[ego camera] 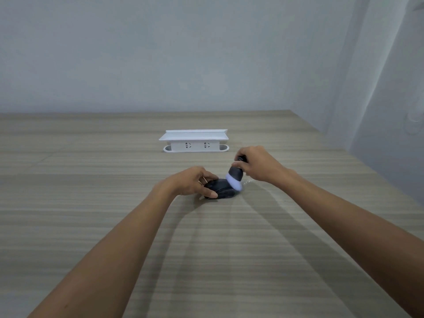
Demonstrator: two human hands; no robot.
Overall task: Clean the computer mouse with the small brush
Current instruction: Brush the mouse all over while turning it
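Observation:
A black computer mouse (222,191) lies on the wooden table (91,203), a little beyond the middle. My left hand (191,182) grips its left side, thumb at the near edge and fingers over the far edge. My right hand (255,162) holds a small brush (235,177) with a dark body and pale bristles. The brush is tilted, and its bristles press on the right end of the mouse. Part of the brush handle is hidden inside my fingers.
A white power-strip box (195,141) with two sockets on its front stands further back, near the wall. The table's right edge (344,152) runs diagonally beside a pale wall and curtain.

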